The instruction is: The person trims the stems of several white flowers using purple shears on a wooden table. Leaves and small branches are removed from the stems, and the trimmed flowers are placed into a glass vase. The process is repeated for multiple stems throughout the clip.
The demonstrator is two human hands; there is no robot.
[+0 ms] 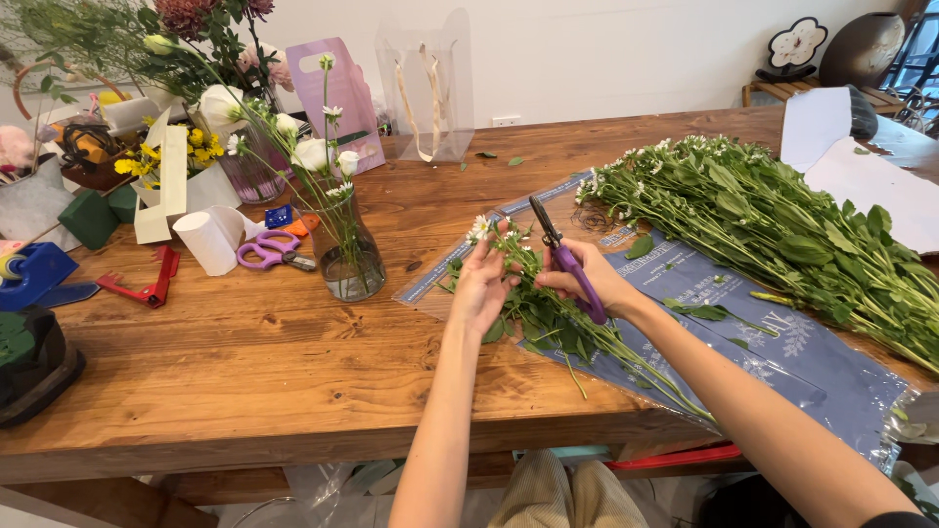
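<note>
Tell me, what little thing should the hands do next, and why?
Probably snip a side shoot: the right hand holds purple scissors with blades open just above the daisy stem, which the left hand holds steady over the blue wrapping.

Pink handled paper bag [337, 93] at table's back, clear plastic bag [427, 83] beside it, blue printed wrap [773, 342] under stems
</note>
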